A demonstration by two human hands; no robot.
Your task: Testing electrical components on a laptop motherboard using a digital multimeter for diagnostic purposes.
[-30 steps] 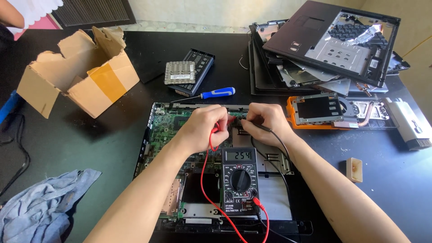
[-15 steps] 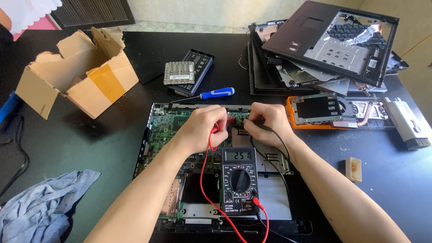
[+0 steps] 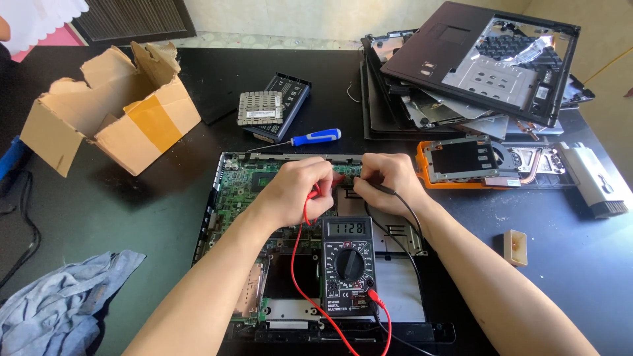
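Black bench (image 3: pixel 165 217) was seen filling most of view, its surface matte and lit by bright daylight from upper right. Pale, cream-coloured wall (image 3: pixel 277 16) was seen beyond far edge of bench. Dark slatted grille (image 3: pixel 135 20) was set against wall at upper left. Yellowish surface (image 3: pixel 610 72) was seen at right of bench.

Bright daylight is pouring in from up and to the right of my hands (image 3: pixel 343 184), so the stacked laptop shells (image 3: pixel 475 66) out that way look washed out with glare on the metal. My forearms throw soft shadows toward me. It's sharp around my fingers, but the edges bow out wide-angle style, and the cardboard box (image 3: pixel 109 109) side is darker.
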